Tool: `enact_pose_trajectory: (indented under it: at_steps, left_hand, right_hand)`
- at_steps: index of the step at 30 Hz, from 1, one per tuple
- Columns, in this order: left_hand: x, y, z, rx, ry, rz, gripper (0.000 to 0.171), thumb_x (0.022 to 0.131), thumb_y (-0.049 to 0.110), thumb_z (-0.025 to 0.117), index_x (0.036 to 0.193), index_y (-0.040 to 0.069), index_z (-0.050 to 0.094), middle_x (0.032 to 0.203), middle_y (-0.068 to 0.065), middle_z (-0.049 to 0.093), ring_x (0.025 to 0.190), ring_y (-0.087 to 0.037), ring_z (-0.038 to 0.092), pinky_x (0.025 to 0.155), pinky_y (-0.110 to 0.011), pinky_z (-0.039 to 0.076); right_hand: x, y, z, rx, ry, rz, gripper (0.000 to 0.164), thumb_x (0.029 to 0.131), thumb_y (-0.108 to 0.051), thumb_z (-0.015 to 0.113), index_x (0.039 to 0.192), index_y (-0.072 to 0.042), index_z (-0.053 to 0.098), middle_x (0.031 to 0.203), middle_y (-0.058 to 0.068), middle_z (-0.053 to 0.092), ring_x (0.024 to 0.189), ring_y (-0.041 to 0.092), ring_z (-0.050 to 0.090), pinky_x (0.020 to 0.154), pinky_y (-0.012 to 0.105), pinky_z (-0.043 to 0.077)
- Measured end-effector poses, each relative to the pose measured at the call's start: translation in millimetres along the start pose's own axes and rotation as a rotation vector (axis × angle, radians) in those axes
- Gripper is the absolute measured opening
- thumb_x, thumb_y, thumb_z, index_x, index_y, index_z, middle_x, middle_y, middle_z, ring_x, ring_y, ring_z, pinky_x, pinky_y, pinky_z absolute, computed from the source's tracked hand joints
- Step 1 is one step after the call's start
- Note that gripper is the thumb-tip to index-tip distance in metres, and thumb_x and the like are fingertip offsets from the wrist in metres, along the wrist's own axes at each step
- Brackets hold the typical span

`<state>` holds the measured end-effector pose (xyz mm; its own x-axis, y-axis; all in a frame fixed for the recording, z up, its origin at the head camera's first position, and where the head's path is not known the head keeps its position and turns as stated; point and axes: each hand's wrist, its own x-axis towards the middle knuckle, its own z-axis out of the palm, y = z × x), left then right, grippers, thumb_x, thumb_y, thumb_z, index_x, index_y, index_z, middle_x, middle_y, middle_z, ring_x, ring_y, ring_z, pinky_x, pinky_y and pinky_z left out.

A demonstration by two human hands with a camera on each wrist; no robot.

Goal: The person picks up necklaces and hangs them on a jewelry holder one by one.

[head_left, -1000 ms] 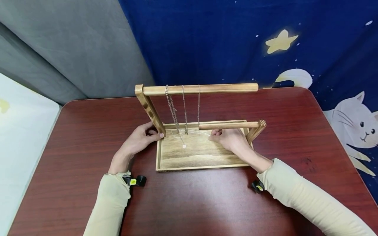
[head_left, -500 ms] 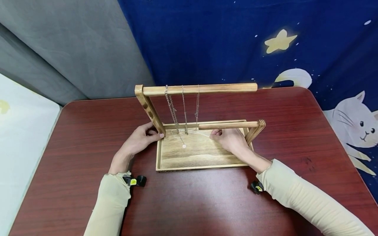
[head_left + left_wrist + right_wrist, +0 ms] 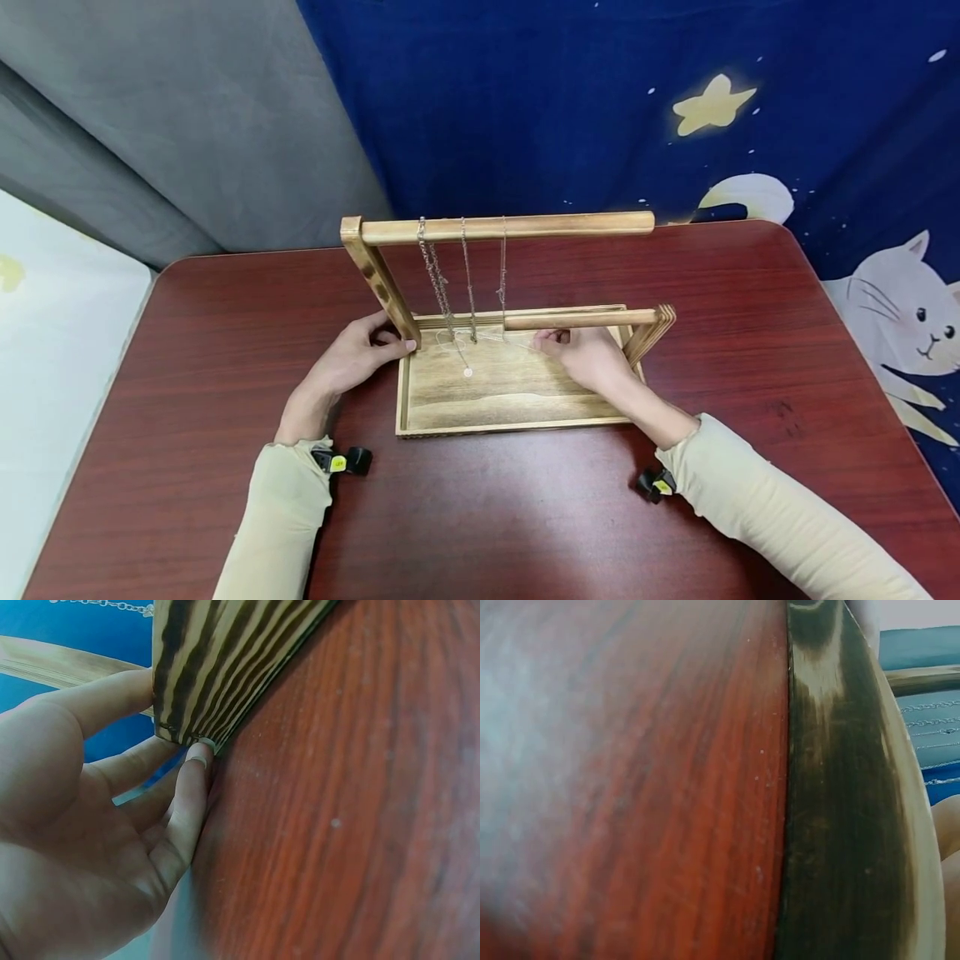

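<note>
A wooden jewelry stand (image 3: 381, 287) with two bars rises from a shallow wooden tray (image 3: 517, 408). My left hand (image 3: 354, 357) grips the tray's left side by the post, thumb in front; the left wrist view shows its fingers against the striped wooden side (image 3: 217, 675). Inside the tray, the fingertips of my right hand (image 3: 588, 357) pinch a thin pale necklace (image 3: 491, 336) near the lower bar (image 3: 581, 319). Several chain necklaces (image 3: 435, 275) hang from the upper bar (image 3: 570, 224); a small round pendant (image 3: 468, 372) shows over the tray floor. The right fingertips are hidden in the right wrist view.
The stand is on a reddish-brown table (image 3: 480, 517). Behind the table hang a grey curtain (image 3: 187, 125) and a blue cloth (image 3: 510, 100) with a star and a cat. The lower bar's post (image 3: 648, 333) rises beside my right wrist.
My right fingertips have shifted slightly to the right, and the right sleeve sits a little lower. The rightmost hanging chain has swayed slightly. My left hand keeps its place.
</note>
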<state>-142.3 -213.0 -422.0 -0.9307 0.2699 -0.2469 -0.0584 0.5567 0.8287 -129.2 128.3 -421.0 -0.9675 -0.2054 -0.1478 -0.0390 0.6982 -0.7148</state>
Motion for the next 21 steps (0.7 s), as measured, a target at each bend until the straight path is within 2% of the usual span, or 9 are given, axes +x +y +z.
enact_pose_trajectory:
  at_steps: [7,10,13,15,18,21]
  left_hand:
    - [1.2,-2.3,1.0,-0.004,0.002,0.000,0.045,0.093,0.026,0.072,0.131,0.006,0.058,0.090,-0.008,0.069,0.084,-0.019,0.060,0.078,-0.026,0.043]
    - [1.2,-2.7,1.6,-0.005,0.004,0.009,0.045,0.093,0.026,0.072,0.130,0.005,0.059,0.090,-0.008,0.070,0.083,-0.017,0.060,0.078,-0.025,0.043]
    - [1.3,-2.7,2.0,-0.008,0.006,0.015,0.044,0.093,0.025,0.071,0.130,0.004,0.059,0.090,-0.009,0.069,0.083,-0.016,0.060,0.078,-0.024,0.043]
    - [1.4,-2.6,2.1,-0.013,0.006,0.016,0.044,0.093,0.025,0.071,0.130,0.004,0.059,0.090,-0.009,0.069,0.083,-0.016,0.060,0.078,-0.024,0.043]
    - [1.3,-2.1,1.8,-0.018,0.006,0.010,0.045,0.093,0.025,0.071,0.130,0.004,0.059,0.090,-0.010,0.069,0.084,-0.017,0.060,0.079,-0.024,0.043]
    - [0.7,-0.6,1.1,-0.019,0.004,0.008,0.045,0.093,0.025,0.071,0.131,0.004,0.058,0.091,-0.010,0.070,0.085,-0.018,0.060,0.079,-0.024,0.043]
  right_hand:
    - [-4,-5,-2,0.020,-0.014,-0.019,0.022,0.098,-0.031,0.064,0.090,-0.011,0.068,0.068,-0.004,0.050,0.053,0.008,0.037,0.050,0.027,0.034]
    - [-6,-9,-3,-0.002,-0.017,-0.002,0.023,0.098,-0.034,0.063,0.094,-0.012,0.069,0.064,-0.004,0.048,0.050,0.009,0.035,0.047,0.029,0.034]
    - [-8,-11,-4,-0.015,-0.016,0.043,0.027,0.098,-0.039,0.062,0.090,-0.013,0.067,0.063,-0.005,0.048,0.050,0.010,0.036,0.049,0.031,0.036]
    - [-9,-12,-5,0.010,-0.008,0.049,0.025,0.097,-0.038,0.063,0.091,-0.014,0.066,0.066,-0.004,0.053,0.054,0.012,0.042,0.055,0.032,0.040]
    - [-11,-12,-6,0.084,-0.001,0.019,0.019,0.097,-0.033,0.065,0.098,-0.014,0.067,0.081,-0.002,0.065,0.072,0.013,0.060,0.071,0.035,0.047]
    - [-12,-13,-6,0.236,-0.031,-0.043,0.015,0.098,-0.020,0.064,0.107,-0.010,0.069,0.097,0.005,0.071,0.089,0.019,0.068,0.086,0.038,0.048]
